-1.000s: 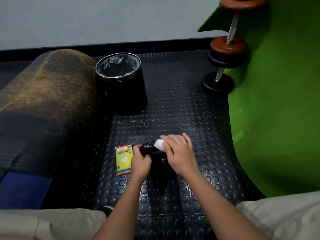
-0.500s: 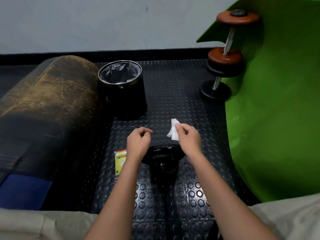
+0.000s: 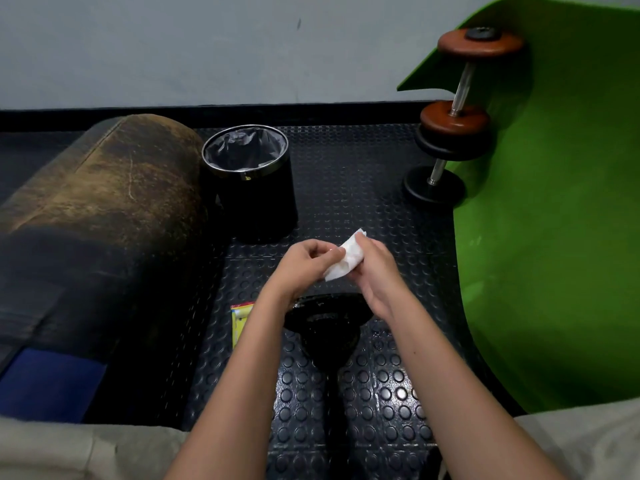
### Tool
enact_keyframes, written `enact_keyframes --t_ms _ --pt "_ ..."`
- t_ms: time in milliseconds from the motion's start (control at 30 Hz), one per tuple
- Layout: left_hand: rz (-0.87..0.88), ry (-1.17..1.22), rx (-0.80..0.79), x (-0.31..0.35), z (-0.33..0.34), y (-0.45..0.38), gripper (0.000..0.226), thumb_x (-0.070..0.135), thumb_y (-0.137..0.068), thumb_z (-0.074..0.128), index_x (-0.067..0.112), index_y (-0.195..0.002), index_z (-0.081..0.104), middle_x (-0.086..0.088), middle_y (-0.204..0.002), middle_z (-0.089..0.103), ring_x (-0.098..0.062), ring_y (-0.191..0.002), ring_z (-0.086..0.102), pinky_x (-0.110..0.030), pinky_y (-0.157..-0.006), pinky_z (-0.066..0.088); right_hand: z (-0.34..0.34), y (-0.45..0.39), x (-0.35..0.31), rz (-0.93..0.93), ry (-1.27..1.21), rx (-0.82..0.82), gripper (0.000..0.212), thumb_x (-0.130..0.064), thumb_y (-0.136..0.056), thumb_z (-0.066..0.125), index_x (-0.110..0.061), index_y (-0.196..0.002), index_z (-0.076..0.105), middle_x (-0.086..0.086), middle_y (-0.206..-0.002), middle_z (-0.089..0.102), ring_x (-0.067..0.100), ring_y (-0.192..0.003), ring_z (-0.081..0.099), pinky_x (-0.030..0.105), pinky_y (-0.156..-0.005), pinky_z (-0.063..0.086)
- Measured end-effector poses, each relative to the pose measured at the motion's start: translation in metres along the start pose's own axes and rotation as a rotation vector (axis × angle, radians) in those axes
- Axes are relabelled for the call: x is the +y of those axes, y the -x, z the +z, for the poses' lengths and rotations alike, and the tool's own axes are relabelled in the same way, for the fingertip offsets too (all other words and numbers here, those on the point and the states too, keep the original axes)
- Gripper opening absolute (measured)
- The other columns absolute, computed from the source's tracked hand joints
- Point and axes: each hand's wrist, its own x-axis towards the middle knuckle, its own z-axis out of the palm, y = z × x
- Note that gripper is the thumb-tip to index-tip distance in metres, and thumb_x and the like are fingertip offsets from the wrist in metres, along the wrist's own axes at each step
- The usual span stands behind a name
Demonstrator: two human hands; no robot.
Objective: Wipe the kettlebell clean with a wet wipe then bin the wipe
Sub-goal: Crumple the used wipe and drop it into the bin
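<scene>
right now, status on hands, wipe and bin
Both hands, left and right, pinch the wipe above the kettlebell. Bin open ahead, left of the hands. Nothing between.

Kettlebell [image 3: 327,327] on floor [image 3: 346,188] between forearms; wipe packet [image 3: 239,320] just left; bin [image 3: 251,174] behind, punching bag [image 3: 104,209] left, dumbbell [image 3: 453,123] far right on mat [image 3: 554,237].

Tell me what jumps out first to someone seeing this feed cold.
The white wet wipe, pinched between the left hand and right hand above the black kettlebell at centre. Next, the bright green mat curling up on the right, and the black lined bin standing just beyond the hands.
</scene>
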Motion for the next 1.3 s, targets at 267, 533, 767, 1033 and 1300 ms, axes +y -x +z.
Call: enact_keyframes --t_ms 267,533,767,1033,1300 --pt "0.064 0.063 0.244 0.000 0.003 -0.016 0.008 0.011 -0.090 0.066 0.011 -0.095 0.072 0.004 -0.074 0.065 -0.003 -0.058 0.055 -0.017 -0.055 0.045 0.005 -0.003 -0.009 -0.030 -0.028 -0.178 0.024 0.008 -0.088 0.037 0.001 -0.098 0.058 0.007 -0.082 0.068 0.014 -0.078 0.066 0.027 -0.076 0.056" --pt "-0.092 0.193 0.357 -0.008 -0.002 -0.080 0.033 0.040 -0.097 0.049 0.014 -0.091 0.069 -0.009 -0.087 0.072 -0.023 -0.074 0.064 -0.035 -0.067 0.051 0.024 -0.058 -0.012 -0.078 0.380 -0.065 0.013 -0.026 -0.094 0.067 -0.018 -0.101 0.074 -0.003 -0.091 0.074 -0.001 -0.067 0.062 0.018 -0.061 0.048" --pt "-0.367 0.343 0.083 -0.022 -0.030 -0.157 0.078 0.071 -0.095 0.024 0.008 -0.113 0.068 -0.009 -0.077 0.073 -0.016 -0.061 0.066 -0.022 -0.053 0.048 0.045 -0.146 -0.003 -0.074 0.617 0.008 0.030 -0.026 -0.076 0.072 0.002 -0.081 0.063 0.016 -0.074 0.063 0.017 -0.067 0.048 0.032 -0.064 0.039" --pt "-0.295 0.254 0.339 0.005 -0.052 -0.167 0.021 0.027 -0.094 0.055 0.010 -0.100 0.066 -0.010 -0.092 0.075 -0.023 -0.076 0.071 -0.032 -0.063 0.054 0.081 -0.153 -0.030 0.160 0.482 0.009 0.021 -0.018 -0.076 0.064 -0.003 -0.089 0.072 0.011 -0.083 0.073 0.023 -0.076 0.061 0.038 -0.070 0.048" --pt "-0.419 0.268 0.300 0.130 -0.101 -0.131 0.019 0.007 -0.090 0.055 0.007 -0.107 0.064 -0.011 -0.091 0.074 -0.022 -0.073 0.072 -0.032 -0.064 0.059 0.147 -0.107 -0.125 0.209 0.489 0.075 0.024 -0.033 -0.097 0.056 -0.012 -0.098 0.068 0.010 -0.091 0.073 0.019 -0.076 0.062 0.036 -0.065 0.049"
